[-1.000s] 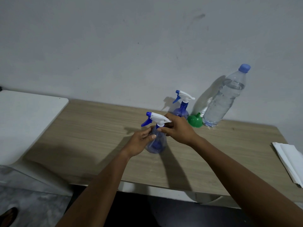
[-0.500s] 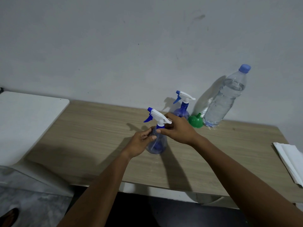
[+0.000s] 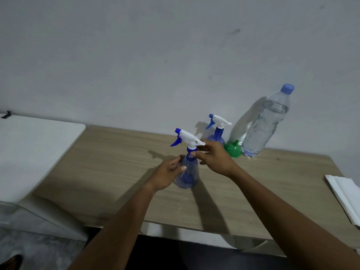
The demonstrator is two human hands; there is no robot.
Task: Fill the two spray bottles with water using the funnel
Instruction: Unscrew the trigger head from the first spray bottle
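- Since a second ago, the white-and-blue trigger head [image 3: 187, 138] of the near spray bottle [image 3: 187, 175] has tipped up and swung, its nozzle now pointing up and to the left, and it sits higher above the bottle's neck than before.
- Right hand [image 3: 215, 159] pinches the trigger head: the fingers [image 3: 196, 153] close on the blue collar just under the white top, and the rear tip of the white top lies over them.
- Left hand [image 3: 167, 174] wraps the left side of the bottle's clear blue body, thumb in front and fingers curled round behind, steadying it upright on the wooden table [image 3: 116, 168].
- Whether the collar has come fully off the neck cannot be told, since the fingers cover the joint.
- Behind the right hand stands the second spray bottle [image 3: 217, 131], upright near the wall, its trigger head on and pointing left; no hand touches it.
- Just to its right lies the green funnel [image 3: 232, 150], wide mouth down on the table, spout pointing up.
- Touching or just beside the funnel stands a large clear water bottle [image 3: 265, 123] with a blue cap, nearly full, close to the wall.
- At the table's right edge lies a folded white cloth or paper [image 3: 344, 195], well apart from the hands.
- Left of the table, a white surface [image 3: 35, 149] adjoins it.
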